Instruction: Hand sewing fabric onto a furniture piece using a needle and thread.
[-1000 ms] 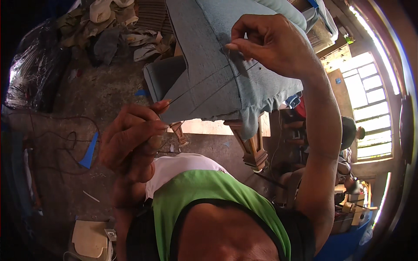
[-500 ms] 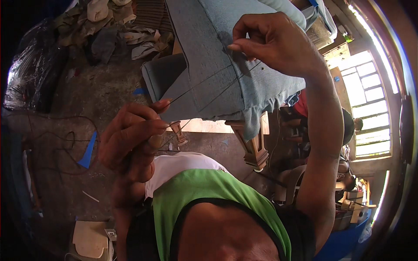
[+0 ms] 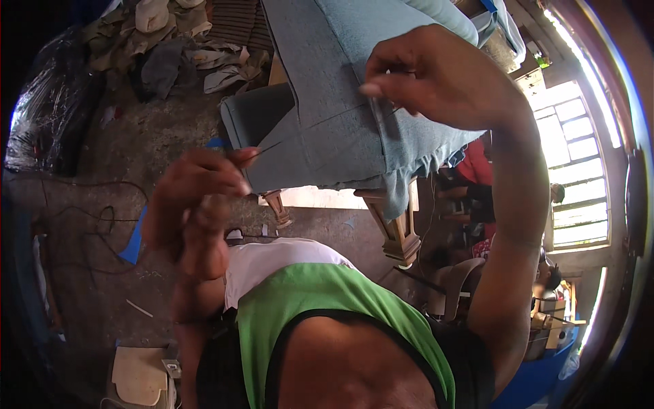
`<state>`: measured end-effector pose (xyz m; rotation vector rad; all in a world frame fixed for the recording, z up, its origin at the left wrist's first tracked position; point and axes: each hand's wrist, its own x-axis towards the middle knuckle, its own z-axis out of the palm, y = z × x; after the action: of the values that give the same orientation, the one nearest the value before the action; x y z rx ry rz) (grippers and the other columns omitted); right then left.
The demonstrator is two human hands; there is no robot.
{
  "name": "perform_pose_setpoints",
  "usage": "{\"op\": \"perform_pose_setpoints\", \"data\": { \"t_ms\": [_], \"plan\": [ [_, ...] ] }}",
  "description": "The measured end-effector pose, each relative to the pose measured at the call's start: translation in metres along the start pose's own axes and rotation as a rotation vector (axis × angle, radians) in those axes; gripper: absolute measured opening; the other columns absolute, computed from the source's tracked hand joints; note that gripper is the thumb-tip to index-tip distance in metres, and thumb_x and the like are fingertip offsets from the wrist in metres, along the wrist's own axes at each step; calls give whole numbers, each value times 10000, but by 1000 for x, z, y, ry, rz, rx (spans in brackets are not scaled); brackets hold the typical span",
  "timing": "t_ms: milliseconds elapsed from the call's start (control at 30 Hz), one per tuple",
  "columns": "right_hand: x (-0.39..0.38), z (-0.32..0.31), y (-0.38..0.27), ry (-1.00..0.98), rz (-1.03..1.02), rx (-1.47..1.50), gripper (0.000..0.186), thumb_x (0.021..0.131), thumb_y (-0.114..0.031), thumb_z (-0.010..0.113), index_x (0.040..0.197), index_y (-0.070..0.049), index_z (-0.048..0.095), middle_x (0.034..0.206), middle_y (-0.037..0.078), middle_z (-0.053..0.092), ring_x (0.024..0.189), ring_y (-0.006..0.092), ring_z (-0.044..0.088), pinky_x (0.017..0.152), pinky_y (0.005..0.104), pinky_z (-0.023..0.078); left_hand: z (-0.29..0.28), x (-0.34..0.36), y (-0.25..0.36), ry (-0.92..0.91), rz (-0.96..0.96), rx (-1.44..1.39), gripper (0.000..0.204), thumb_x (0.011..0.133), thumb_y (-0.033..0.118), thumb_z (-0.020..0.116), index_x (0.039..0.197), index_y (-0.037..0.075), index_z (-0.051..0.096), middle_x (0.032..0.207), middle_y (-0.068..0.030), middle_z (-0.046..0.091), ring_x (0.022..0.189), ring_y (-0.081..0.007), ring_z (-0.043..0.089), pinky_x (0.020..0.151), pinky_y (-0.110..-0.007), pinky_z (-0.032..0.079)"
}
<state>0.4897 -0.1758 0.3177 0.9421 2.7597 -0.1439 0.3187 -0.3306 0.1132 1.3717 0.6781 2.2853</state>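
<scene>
A piece of furniture upholstered in blue-grey fabric stands before me, its ragged fabric edge hanging over wooden legs. Left of it, my left hand is blurred, thumb and fingers closed on a dark thread. That thread runs faintly across the fabric toward the seam by my other hand. My right hand is raised over the seam, with thumb and fingertips curled together. Whatever lies between those fingertips is too small to make out.
Heaped cloth scraps and a plastic-wrapped bundle lie at the far left. A cable trails over the floor near a blue scrap. Other people are at the right, by a bright window.
My left hand has moved slightly left and is now blurred, its fingers shifting. My right hand has moved slightly right, its forearm swinging right. The thread lines look fainter.
</scene>
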Motion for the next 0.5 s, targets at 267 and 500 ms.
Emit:
{"op": "perform_pose_setpoints", "data": {
  "t_ms": [267, 500],
  "plan": [
    [-12, -5, 19, 27, -128, 98, 279, 976, -220, 672, 1127, 14, 695, 911, 118, 735, 840, 138, 709, 729, 287, 572, -30, 19, -15, 134, 25, -365, 449, 1001, 124, 430, 1409, -60, 400, 816, -53, 479, 899, -229, 564, 939, -505, 517],
    [-21, 14, 35, 176, -256, 360, 273, 953, -215, 698, 1109, 9, 706, 996, 118, 733, 856, 140, 701, 709, 289, 562, -54, 24, -19, 135, -76, -646, 455, 1021, 158, 428, 1427, -46, 418, 1014, -97, 622, 1172, -292, 573, 1093, -510, 403]
  ]
}}
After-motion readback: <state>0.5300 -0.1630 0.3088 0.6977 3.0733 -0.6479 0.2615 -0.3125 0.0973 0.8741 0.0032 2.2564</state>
